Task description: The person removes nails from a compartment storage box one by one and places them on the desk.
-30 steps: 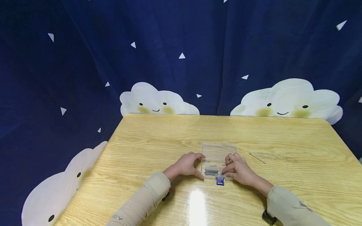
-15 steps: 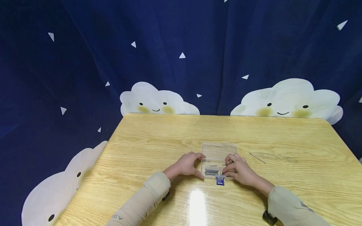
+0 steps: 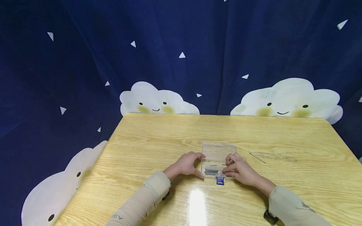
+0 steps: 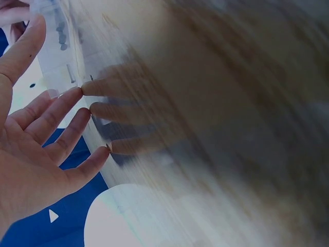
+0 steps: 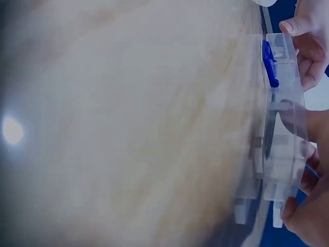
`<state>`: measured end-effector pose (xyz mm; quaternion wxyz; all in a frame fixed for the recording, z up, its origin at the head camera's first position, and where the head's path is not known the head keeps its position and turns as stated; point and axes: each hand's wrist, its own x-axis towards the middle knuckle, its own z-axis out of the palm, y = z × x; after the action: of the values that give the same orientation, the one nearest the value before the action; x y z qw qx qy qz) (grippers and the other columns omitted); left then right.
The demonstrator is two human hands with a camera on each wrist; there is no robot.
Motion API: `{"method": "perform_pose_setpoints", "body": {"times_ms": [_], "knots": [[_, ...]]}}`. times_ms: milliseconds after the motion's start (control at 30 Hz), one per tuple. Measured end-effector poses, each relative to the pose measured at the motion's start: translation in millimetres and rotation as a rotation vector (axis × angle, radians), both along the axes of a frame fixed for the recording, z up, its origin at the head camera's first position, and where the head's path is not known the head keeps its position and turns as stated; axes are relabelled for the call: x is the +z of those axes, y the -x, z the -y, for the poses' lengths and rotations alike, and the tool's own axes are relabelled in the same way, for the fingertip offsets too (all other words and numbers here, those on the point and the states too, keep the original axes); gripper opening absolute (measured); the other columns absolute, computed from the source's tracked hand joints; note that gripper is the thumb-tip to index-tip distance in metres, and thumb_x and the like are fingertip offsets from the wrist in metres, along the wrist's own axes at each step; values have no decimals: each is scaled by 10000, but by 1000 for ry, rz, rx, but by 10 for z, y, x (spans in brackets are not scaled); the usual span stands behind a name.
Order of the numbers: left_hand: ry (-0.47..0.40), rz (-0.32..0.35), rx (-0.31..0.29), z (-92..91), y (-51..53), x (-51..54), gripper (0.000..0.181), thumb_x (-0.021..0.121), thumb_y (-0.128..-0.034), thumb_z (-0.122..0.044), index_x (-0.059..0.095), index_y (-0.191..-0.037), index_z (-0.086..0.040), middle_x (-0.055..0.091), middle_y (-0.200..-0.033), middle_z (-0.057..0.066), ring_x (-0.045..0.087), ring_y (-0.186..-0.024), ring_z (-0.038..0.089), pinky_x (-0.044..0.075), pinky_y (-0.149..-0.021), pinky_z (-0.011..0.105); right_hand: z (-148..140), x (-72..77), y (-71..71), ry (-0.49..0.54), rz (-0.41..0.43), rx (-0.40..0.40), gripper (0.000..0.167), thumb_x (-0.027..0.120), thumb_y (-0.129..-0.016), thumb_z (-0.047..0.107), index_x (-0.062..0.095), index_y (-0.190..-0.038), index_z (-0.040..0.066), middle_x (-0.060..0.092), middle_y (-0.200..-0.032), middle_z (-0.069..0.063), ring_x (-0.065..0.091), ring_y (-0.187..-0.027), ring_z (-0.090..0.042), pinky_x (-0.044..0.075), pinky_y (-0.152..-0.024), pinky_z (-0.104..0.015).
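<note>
A clear plastic compartment box (image 3: 215, 151) lies on the table with its lid tipped back. Its blue latch (image 3: 220, 181) points to the front. Several dark nails (image 3: 211, 171) lie side by side in the left front compartment. My left hand (image 3: 187, 164) rests against the box's left side, thumb near the front corner and straight fingers towards the back. My right hand (image 3: 240, 170) reaches over the right part, with its thumb and fingertips down inside a compartment. Those fingertips and the box wall hide whether anything is pinched there.
A single long nail (image 3: 257, 158) lies on the wooden table (image 3: 158, 135) to the right of the box. A dark blue curtain (image 3: 169, 69) with white clouds hangs behind and to the left of the table.
My right fingertips shift very slightly inside the box's right part. The left hand, the box and the loose nail stay where they were.
</note>
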<state>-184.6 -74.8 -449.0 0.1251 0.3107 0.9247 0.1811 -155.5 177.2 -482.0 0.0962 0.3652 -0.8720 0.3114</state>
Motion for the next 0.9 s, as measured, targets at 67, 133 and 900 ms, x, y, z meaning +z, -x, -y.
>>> {"method": "perform_pose_setpoints", "body": {"times_ms": [67, 133, 900], "knots": [[1, -1, -1, 3, -1, -2, 750, 813, -616, -423, 529, -1244, -128, 605, -1146, -12, 509, -1074, 184, 368, -933, 370, -18, 24, 7, -36, -22, 29, 165, 761, -690, 77, 754, -839, 148, 386, -836, 96, 298, -794, -72, 221, -661, -266], [1, -3, -3, 6, 0, -5, 750, 813, -615, -425, 530, -1243, -128, 606, -1143, -12, 510, -1070, 181, 370, -930, 361, -40, 44, 22, -77, -47, 58, 186, 747, -711, 85, 752, -880, 162, 375, -830, 97, 295, -791, -72, 231, -658, -257], [4, -9, 12, -10, 0, -15, 756, 815, -611, -425, 529, -1244, -126, 606, -1144, -12, 516, -1050, 174, 382, -913, 318, 42, 99, -12, -153, -158, -34, 99, 808, -613, 67, 739, -672, 107, 368, -675, 98, 291, -656, -84, 288, -571, -238]]}}
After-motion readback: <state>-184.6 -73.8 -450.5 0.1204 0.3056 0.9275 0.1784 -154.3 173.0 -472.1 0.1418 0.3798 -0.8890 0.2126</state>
